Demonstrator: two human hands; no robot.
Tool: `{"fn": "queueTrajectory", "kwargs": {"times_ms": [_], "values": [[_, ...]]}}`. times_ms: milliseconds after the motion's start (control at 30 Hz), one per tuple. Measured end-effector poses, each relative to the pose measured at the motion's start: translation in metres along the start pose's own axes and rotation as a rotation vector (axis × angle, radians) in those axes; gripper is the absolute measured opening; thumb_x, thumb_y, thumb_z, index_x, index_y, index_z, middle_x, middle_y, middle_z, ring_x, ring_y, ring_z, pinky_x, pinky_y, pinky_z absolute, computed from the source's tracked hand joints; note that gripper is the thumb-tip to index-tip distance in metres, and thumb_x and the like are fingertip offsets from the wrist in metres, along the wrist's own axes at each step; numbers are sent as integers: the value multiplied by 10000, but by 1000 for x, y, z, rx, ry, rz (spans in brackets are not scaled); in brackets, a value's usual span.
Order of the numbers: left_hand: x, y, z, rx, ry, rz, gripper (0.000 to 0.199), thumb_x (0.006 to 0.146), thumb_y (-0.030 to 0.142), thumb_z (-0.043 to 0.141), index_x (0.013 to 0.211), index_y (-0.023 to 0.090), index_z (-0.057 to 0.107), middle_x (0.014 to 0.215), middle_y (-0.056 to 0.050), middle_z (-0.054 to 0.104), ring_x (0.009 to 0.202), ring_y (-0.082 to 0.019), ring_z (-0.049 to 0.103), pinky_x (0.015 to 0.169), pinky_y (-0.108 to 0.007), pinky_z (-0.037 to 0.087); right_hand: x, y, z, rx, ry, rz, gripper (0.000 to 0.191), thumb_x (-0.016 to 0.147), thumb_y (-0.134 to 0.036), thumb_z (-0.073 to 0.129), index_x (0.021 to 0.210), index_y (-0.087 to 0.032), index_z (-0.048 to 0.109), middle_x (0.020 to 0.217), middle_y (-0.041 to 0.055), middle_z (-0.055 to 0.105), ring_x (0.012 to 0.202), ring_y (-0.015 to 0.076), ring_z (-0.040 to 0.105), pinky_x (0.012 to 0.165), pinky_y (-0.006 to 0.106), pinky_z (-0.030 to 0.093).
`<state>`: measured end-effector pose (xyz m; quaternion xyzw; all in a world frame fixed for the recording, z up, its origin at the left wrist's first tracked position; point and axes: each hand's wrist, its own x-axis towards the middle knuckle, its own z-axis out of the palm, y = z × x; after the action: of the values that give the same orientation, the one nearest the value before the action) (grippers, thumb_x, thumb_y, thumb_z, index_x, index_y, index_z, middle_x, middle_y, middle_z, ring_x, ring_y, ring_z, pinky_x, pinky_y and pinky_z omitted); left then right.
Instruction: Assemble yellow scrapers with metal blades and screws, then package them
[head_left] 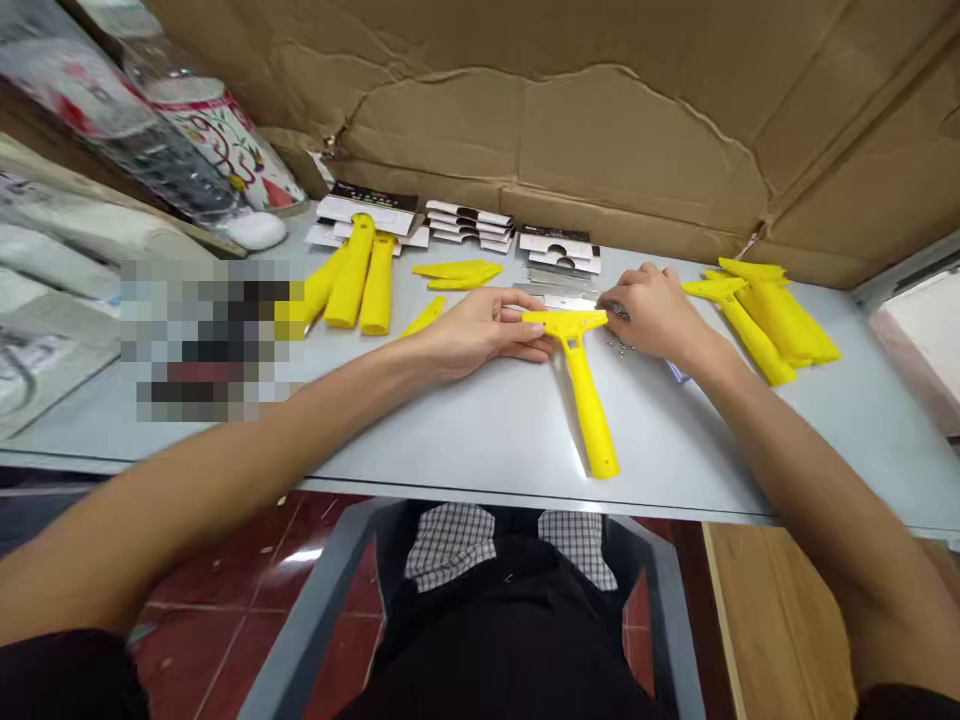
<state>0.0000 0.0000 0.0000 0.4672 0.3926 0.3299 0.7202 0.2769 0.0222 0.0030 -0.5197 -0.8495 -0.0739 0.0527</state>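
Note:
A yellow T-shaped scraper handle (pixel 589 400) lies on the grey table in front of me, its grip pointing toward me. My left hand (pixel 499 330) pinches the left end of its crosspiece between thumb and fingers. Just beyond the right end of the crosspiece is my right hand (pixel 649 310), fingers bent down and drawn together over a small pile of screws (pixel 619 347). Whatever its fingertips hold is hidden. Behind the handle, flat metal blades (pixel 562 285) lie between both hands.
Yellow handles lie at the left (pixel 349 275) and at the right (pixel 787 315). Thin yellow pieces (pixel 457 270) rest left of centre. Folded cards (pixel 469 225) line the back before a cardboard wall (pixel 600 130). A plastic bottle (pixel 150 140) and a patterned cup (pixel 225 140) stand back left.

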Motion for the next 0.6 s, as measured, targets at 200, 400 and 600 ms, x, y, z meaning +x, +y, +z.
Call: {"fn": "queueTrajectory", "kwargs": {"times_ms": [200,400,600], "values": [[6,-3,0,-110,20,-27,155,938,42,758,1088,80,741,1045,-196,846,905,-238,844,880,-358,695,-7,-2,7,49,29,27,340,1046,-248,505,1123,-160,824,1091,171,774,1021,342,591,823,443,286],[4,-2,2,-95,42,-25,152,1037,169,694,1046,64,803,1113,-196,840,948,-211,828,938,-350,676,-11,-3,11,118,117,99,241,1004,-244,597,1099,-174,808,1059,151,785,1058,354,593,860,454,308],[3,-5,4,-79,109,-23,115,1021,122,697,989,67,794,1050,-182,842,870,-203,825,895,-355,687,-12,2,14,264,187,106,182,974,-217,612,986,-199,793,989,116,784,1009,326,622,874,470,374]]}}
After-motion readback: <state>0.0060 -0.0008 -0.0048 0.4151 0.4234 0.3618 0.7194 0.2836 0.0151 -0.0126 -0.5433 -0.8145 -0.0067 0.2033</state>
